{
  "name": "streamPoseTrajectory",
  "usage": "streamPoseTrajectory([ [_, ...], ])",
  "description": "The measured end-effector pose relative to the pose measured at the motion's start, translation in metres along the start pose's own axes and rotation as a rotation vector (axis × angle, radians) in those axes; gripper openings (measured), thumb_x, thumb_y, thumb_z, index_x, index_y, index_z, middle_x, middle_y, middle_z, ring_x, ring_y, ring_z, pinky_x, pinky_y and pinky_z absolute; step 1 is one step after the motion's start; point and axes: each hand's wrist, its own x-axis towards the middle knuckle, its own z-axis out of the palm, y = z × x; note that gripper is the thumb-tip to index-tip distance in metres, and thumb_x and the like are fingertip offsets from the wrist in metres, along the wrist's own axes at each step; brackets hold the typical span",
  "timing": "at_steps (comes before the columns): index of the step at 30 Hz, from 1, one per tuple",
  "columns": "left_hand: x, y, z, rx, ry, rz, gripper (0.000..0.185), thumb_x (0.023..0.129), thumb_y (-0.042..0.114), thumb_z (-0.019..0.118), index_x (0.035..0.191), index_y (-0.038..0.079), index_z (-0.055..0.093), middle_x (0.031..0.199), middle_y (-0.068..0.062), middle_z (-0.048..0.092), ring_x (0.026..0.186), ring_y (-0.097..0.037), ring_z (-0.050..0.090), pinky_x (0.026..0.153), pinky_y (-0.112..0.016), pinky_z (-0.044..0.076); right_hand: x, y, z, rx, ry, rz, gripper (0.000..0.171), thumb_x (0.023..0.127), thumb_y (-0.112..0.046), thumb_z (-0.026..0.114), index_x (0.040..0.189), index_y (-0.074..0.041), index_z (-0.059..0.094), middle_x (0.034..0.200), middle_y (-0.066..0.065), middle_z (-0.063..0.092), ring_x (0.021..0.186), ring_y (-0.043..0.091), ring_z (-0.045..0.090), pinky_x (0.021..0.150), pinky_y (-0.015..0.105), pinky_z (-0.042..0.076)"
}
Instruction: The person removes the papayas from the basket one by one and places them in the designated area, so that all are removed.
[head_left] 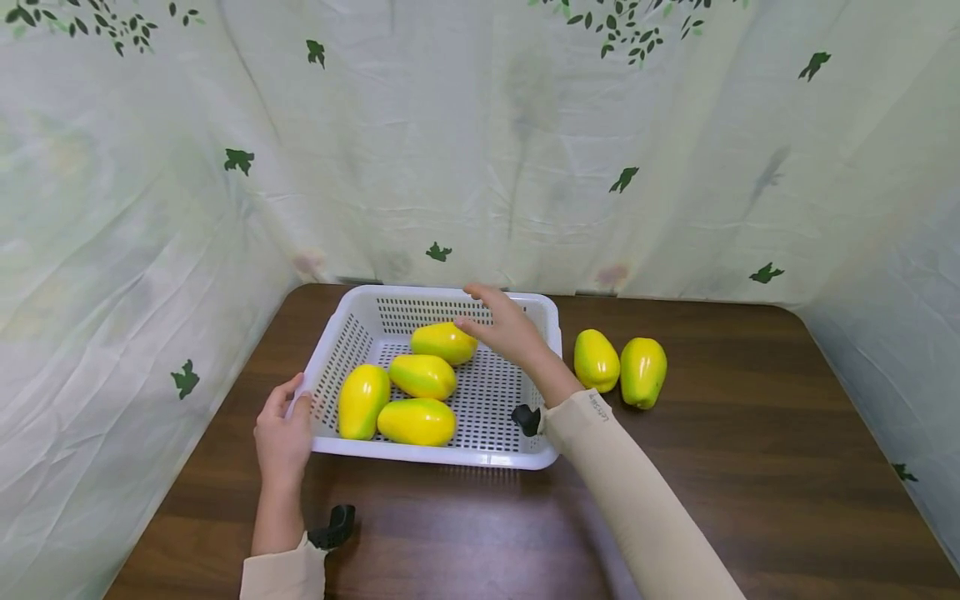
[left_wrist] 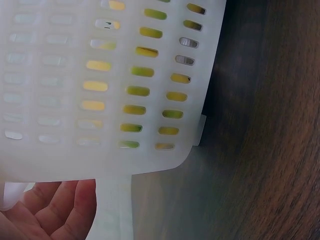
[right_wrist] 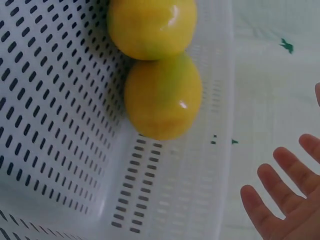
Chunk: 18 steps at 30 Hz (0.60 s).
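A white plastic basket (head_left: 435,454) with slotted walls stands on the table and holds several glossy yellow mangoes (head_left: 417,422), tinged green. My left hand (head_left: 283,433) grips the basket's left rim; in the left wrist view its curled fingers (left_wrist: 82,207) show beyond the slotted wall. Over the back right part of the basket, my right hand (head_left: 506,325) is spread with nothing in it. Its thumb overlaps the rearmost mango (head_left: 442,342) in the head view, while the right wrist view shows the straight, parted fingers (right_wrist: 280,190) past the basket's rim.
Two more mangoes, one nearer (head_left: 597,361) and one farther right (head_left: 643,372), lie side by side on the brown wooden table (head_left: 750,433), right of the basket. A pale curtain (head_left: 480,167) with leaf and bird prints hangs behind and along both sides.
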Motion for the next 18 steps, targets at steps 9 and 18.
streamPoseTrajectory([
  [9, -0.030, 0.053, -0.011, -0.022, -0.012, -0.022, 0.042, 0.092, 0.040, 0.043, 0.131, 0.026, 0.047, 0.119, -0.012, 0.055, 0.097, -0.026, 0.056, 0.074, -0.038, 0.050, 0.009, 0.004, 0.020, -0.011, -0.082, 0.068, 0.059, 0.086, -0.040, 0.058, 0.136, -0.018, 0.038, 0.138, -0.002, 0.037, 0.126, 0.016, 0.031, 0.102, 0.039, 0.027],
  [18, -0.039, 0.069, -0.014, -0.013, -0.003, -0.022, 0.043, 0.092, 0.039, 0.042, 0.131, 0.022, 0.048, 0.117, -0.015, 0.055, 0.094, -0.026, 0.057, 0.075, -0.041, 0.050, 0.017, 0.015, 0.031, 0.003, -0.196, 0.068, 0.059, 0.086, -0.032, 0.060, 0.137, -0.014, 0.037, 0.140, 0.000, 0.034, 0.129, 0.016, 0.027, 0.104, 0.036, 0.022],
])
